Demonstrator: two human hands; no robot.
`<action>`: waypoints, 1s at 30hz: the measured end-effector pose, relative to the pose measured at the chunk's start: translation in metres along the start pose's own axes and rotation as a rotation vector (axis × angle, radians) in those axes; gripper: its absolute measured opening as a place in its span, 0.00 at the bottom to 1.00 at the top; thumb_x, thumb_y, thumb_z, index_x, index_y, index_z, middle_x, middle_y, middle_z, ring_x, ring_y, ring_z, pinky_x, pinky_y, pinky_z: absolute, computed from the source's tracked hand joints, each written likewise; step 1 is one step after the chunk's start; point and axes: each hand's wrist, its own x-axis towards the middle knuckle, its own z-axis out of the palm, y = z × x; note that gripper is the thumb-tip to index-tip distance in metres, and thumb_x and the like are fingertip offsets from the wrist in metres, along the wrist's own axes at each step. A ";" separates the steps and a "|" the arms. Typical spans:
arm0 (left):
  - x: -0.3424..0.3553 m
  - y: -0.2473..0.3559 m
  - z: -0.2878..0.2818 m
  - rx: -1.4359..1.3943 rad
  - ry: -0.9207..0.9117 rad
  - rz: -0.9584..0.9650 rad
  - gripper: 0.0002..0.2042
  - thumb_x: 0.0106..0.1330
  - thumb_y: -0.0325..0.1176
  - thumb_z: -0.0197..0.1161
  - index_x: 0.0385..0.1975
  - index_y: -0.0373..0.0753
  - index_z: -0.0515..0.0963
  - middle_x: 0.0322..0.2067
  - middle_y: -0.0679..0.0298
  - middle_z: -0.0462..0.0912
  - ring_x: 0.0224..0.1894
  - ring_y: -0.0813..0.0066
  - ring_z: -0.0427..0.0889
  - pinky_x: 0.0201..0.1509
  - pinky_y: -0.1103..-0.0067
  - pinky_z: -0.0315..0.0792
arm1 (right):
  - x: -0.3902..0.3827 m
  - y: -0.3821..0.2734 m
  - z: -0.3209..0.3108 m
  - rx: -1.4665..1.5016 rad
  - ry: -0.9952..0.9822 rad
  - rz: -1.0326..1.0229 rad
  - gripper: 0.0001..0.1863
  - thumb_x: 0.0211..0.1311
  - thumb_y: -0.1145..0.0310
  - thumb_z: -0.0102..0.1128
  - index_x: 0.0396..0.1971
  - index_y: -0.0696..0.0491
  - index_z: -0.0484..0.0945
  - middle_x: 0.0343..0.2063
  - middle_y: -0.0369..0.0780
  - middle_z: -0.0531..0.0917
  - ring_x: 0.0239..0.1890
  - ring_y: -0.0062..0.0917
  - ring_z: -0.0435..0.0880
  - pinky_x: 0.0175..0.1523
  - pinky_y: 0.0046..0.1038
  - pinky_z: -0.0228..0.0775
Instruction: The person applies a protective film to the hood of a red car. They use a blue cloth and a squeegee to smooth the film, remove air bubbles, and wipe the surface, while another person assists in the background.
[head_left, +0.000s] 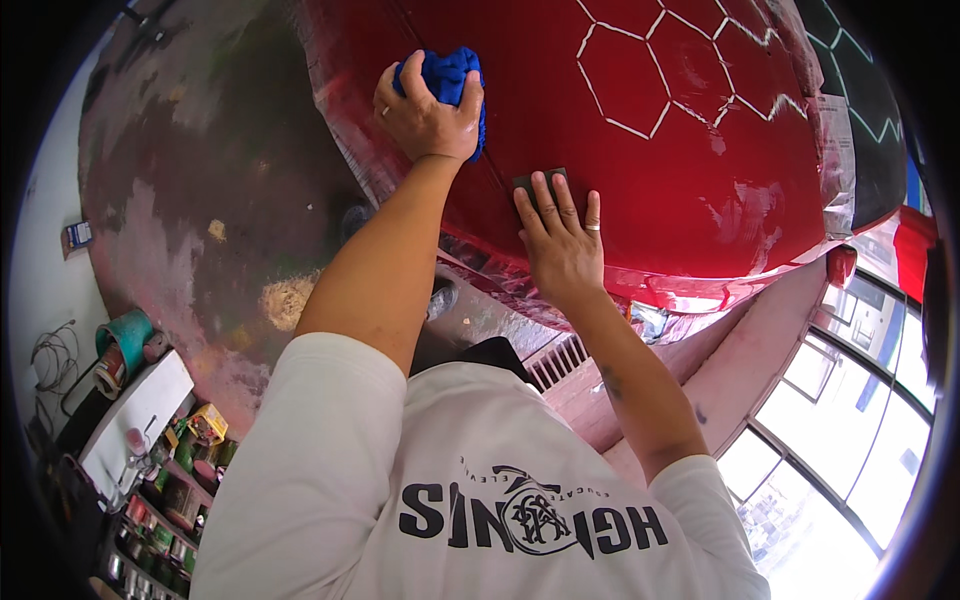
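Note:
My left hand (pixel 432 118) is closed round a bunched blue cloth (pixel 470 70), which it presses against a glossy red vehicle panel (pixel 500 90). To its right and nearer me, my right hand (pixel 562 235) lies palm down on the same panel. Its fingers are stretched out over a small dark grey sheet, like sandpaper (pixel 522 184), so only the sheet's edges show. White lines form a hexagon pattern (pixel 650 75) on the panel to the right of both hands. Pale, whitish smears (pixel 748 215) mark the red surface farther right.
Masking film and paper (pixel 838 165) edge the panel at right; more film (pixel 335 110) hangs at left. The stained floor (pixel 200 180) stretches left. Paint cans (pixel 165 520) and a white board (pixel 135 425) crowd the lower left. Windows (pixel 830 400) and a floor grate (pixel 557 362) lie toward the right.

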 end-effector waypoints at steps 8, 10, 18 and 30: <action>0.004 -0.005 0.000 0.023 0.026 0.051 0.38 0.65 0.65 0.75 0.70 0.49 0.74 0.68 0.45 0.72 0.69 0.38 0.72 0.72 0.44 0.68 | -0.015 0.002 0.010 -0.060 0.003 -0.006 0.33 0.82 0.55 0.59 0.83 0.41 0.71 0.85 0.38 0.67 0.90 0.35 0.56 0.89 0.65 0.28; 0.004 -0.007 0.001 0.017 0.026 0.074 0.38 0.66 0.65 0.74 0.69 0.49 0.75 0.69 0.45 0.71 0.70 0.38 0.71 0.72 0.44 0.68 | 0.044 -0.018 -0.004 -0.068 0.049 0.019 0.32 0.83 0.53 0.58 0.82 0.41 0.72 0.85 0.38 0.68 0.89 0.35 0.57 0.89 0.65 0.29; 0.010 -0.013 0.001 -0.005 0.003 0.101 0.29 0.70 0.55 0.72 0.66 0.48 0.76 0.65 0.44 0.72 0.70 0.35 0.70 0.71 0.42 0.67 | -0.056 0.000 0.013 -0.057 -0.147 0.038 0.36 0.82 0.51 0.59 0.85 0.39 0.66 0.87 0.38 0.63 0.90 0.36 0.55 0.89 0.65 0.30; 0.223 -0.059 0.055 0.035 0.050 0.001 0.29 0.67 0.48 0.77 0.65 0.44 0.77 0.61 0.47 0.79 0.62 0.38 0.80 0.66 0.46 0.74 | 0.027 -0.015 0.007 -0.089 -0.204 0.091 0.38 0.80 0.48 0.62 0.86 0.39 0.66 0.88 0.41 0.62 0.90 0.41 0.53 0.89 0.67 0.23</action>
